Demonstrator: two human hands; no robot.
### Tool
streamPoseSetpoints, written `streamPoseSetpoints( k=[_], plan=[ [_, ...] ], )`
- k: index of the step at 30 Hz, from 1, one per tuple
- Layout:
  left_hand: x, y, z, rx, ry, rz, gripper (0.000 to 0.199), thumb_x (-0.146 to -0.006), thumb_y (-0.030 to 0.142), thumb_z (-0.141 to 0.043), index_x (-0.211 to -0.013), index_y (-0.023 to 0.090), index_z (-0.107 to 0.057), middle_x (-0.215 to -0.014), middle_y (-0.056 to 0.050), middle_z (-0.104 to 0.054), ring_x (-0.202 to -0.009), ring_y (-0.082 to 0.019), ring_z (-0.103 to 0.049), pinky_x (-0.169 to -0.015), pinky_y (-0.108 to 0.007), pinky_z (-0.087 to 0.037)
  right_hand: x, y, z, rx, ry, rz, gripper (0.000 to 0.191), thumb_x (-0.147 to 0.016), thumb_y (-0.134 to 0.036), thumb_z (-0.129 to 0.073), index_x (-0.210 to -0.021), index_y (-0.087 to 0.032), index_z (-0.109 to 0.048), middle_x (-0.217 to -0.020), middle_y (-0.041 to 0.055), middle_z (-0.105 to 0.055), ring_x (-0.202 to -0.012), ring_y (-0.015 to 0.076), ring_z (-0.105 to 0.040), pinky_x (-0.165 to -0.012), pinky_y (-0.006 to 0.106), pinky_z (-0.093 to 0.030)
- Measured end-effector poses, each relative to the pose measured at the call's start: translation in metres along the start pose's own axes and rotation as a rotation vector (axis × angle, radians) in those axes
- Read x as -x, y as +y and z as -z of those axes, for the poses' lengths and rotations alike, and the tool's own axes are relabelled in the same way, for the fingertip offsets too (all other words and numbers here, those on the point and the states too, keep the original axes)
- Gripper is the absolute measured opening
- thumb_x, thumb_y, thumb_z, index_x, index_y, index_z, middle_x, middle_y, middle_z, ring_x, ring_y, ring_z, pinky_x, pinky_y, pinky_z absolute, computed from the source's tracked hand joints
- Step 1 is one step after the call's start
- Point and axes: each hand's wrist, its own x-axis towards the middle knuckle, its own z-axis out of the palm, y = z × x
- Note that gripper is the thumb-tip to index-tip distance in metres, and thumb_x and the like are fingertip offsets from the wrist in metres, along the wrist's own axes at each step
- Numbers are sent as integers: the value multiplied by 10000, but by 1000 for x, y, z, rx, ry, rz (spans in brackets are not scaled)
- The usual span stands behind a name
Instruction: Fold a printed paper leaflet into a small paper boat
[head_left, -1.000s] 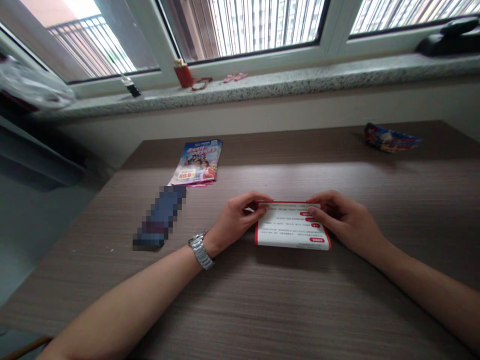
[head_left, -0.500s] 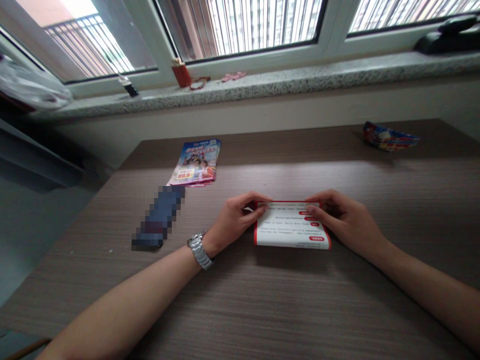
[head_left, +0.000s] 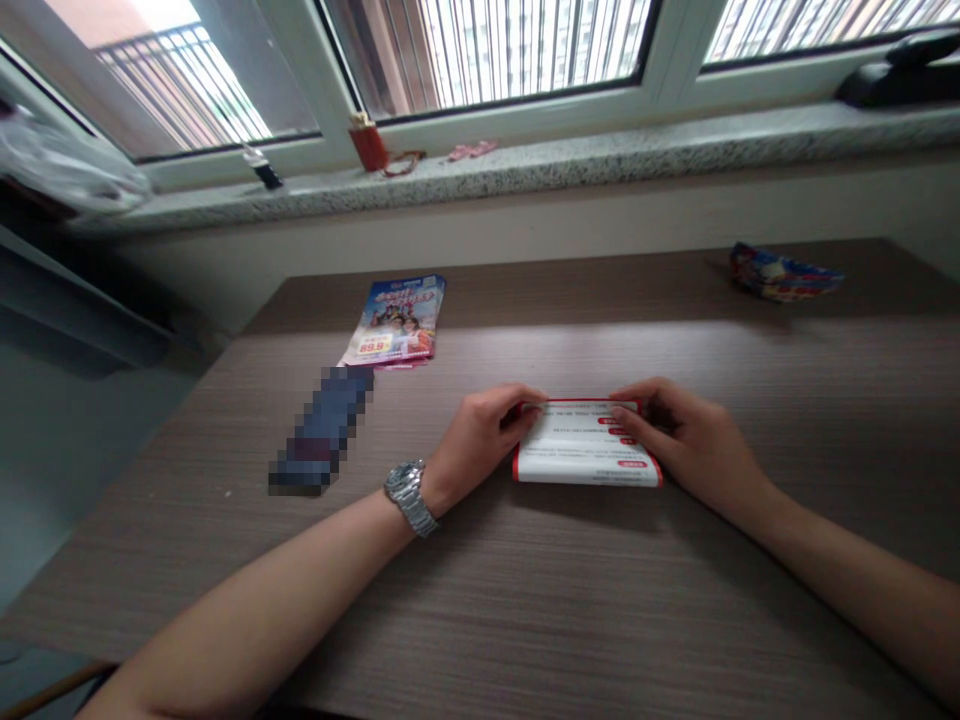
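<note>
Hands (head_left: pixel 589 430) pinch paper's (head_left: pixel 581 455) far corners, fingers apparently curled beneath.

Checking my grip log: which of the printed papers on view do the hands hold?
The white sheet with red edging, pinched by the left hand and right hand; the flyer stack and the blue-and-red paper lie on the table untouched.

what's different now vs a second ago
The left hand and its silver metal wristwatch shifted slightly right; the near edge of the white, red-edged paper sheet moved slightly away from the person. Unchanged: both hands' hold, including the right hand, and the stack of colourful printed leaflets.
</note>
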Motion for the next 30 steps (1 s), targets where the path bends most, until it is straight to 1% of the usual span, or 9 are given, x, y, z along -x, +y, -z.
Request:
streamPoseSetpoints(
  k=[4, 8, 14, 19, 22, 25, 30],
  plan=[
    [-1, 1, -1, -13, -4, 2, 147, -925, 148, -636, -1047, 188, -707, -925, -13, -744, -781, -115, -657, -740, -231, -514, 0, 2, -1, 23, -3, 18, 255, -917, -442, -619, -1041, -230, -685, -727, 3, -667, -615, 181, -621, -572, 311, -470],
    [-1, 0, -2, -39, 7, -9, 174, -937, 147, -621, -1078, 199, -710, -981, -29, -720, -846, -127, -652, -780, -241, -515, -1, 2, -1, 39, -8, 38, 207, -920, -398, -617, -1028, -234, -681, -734, 7, -669, -623, 187, -622, -578, 319, -477],
    [-2, -3, -5, -98, 11, -16, 183, -950, 154, -603, -1083, 206, -719, -1038, -54, -654, -904, -133, -639, -832, -250, -522, -5, 2, -3, 92, -13, 153, 172, -935, -332, -602, -1015, -213, -698, -870, 58, -678, -724, 207, -621, -640, 345, -488],
    [-1, -4, -7, -156, -16, -42, 176, -964, 161, -575, -1077, 196, -705, -1029, -63, -639, -908, -152, -628, -845, -282, -526, -5, 3, -5, 134, -26, 201, 129, -931, -268, -596, -999, -205, -686, -852, 51, -662, -744, 213, -612, -667, 349, -480],
    [-1, -5, -7, -213, -16, -52, 157, -957, 176, -585, -1052, 191, -710, -1011, -69, -630, -933, -176, -609, -869, -316, -521, -5, 4, -6, 142, -51, 208, 120, -932, -254, -587, -988, -210, -683, -853, 48, -660, -748, 214, -613, -666, 348, -479],
    [-2, -5, -7, -270, 2, -61, 144, -947, 201, -606, -1036, 190, -718, -1040, -82, -614, -983, -201, -586, -903, -347, -510, -7, 6, -8, 141, -59, 204, 120, -935, -257, -587, -974, -204, -687, -882, 56, -647, -760, 209, -609, -684, 349, -486],
    [-3, -4, -7, -292, -22, -64, 159, -961, 206, -579, -1064, 196, -700, -1046, -78, -621, -983, -205, -576, -904, -355, -500, -8, 7, -8, 167, -56, 208, 139, -934, -273, -602, -981, -192, -706, -935, 79, -624, -831, 222, -616, -752, 367, -505]
  ],
)
